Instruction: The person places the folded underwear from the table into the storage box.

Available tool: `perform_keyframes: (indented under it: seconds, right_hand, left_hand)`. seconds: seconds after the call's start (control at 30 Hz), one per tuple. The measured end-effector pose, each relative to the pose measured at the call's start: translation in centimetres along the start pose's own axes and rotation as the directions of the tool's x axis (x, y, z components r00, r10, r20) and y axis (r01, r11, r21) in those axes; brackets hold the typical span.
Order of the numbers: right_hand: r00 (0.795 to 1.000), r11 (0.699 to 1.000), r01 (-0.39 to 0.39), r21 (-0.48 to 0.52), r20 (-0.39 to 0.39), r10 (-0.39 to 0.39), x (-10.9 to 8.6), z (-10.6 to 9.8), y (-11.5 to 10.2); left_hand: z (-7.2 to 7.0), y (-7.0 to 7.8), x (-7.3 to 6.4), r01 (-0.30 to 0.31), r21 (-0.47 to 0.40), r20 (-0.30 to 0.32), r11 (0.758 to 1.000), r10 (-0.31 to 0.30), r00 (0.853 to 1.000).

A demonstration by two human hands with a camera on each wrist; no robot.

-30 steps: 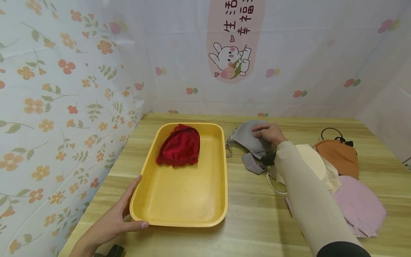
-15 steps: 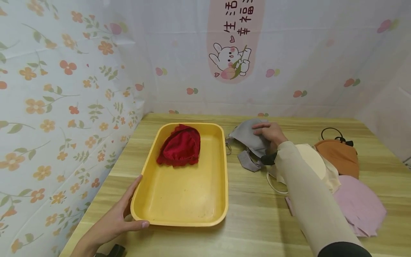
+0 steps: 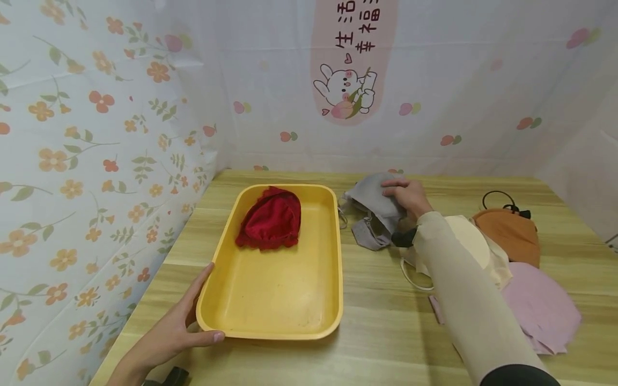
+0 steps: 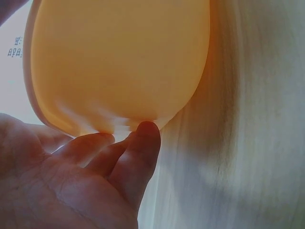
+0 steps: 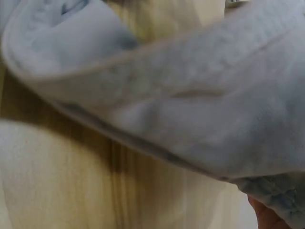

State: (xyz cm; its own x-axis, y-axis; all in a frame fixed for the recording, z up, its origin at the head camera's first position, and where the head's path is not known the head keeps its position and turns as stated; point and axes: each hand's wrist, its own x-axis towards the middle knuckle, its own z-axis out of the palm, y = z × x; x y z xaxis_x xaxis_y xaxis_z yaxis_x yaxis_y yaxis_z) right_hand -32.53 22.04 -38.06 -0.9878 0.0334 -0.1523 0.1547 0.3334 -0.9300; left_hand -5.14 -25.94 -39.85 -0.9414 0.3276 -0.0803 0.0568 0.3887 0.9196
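Note:
My left hand [image 3: 166, 332] grips the near-left corner of a yellow plastic tray [image 3: 339, 279], thumb at the near rim and fingers along the left side. Its fingertips touch the outer wall of the tray in the left wrist view. A red cloth cap [image 3: 270, 220] with a frilled edge lies inside at the far left. Right of the tray, my right hand [image 3: 409, 195] holds a grey cloth cap [image 3: 372, 194] by its right side. A strap with a wide end hangs below. In the right wrist view the grey cloth [image 5: 200, 119] hides most of the hand.
Cream [image 3: 463, 241], orange-brown [image 3: 509, 230] and pink cloth pieces [image 3: 541, 305] lie overlapping at the right of the wooden table [image 3: 376, 332], partly behind the right forearm. A black cord loop tops the orange-brown piece. Printed cloth walls stand at the left and back.
The grey cap has risen slightly in my right hand and its hanging strap has shifted left and up. My left hand and the tray stay nearly where they were.

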Motion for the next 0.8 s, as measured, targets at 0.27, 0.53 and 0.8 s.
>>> perform_keyframes:
  seconds: [0.27, 0.53, 0.8]
  right_hand:
    - [0.997, 0.998, 0.042, 0.041, -0.064, -0.039, -0.3, -0.1, -1.5]
    - [0.995, 0.996, 0.065, 0.052, -0.074, -0.061, -0.4, -0.7, -3.3]
    - [0.996, 0.996, 0.050, 0.078, -0.079, -0.044, -1.1, -1.1, -4.6]
  left_hand:
    - [-0.1, -0.2, 0.0, -0.014, 0.000, -0.002, 1.000, 0.014, 1.000]
    - [-0.1, -0.1, 0.0, -0.028, -0.005, -0.002, 1.000, 0.028, 1.000]
    - [0.0, -0.1, 0.0, -0.014, -0.001, -0.004, 1.000, 0.014, 1.000]
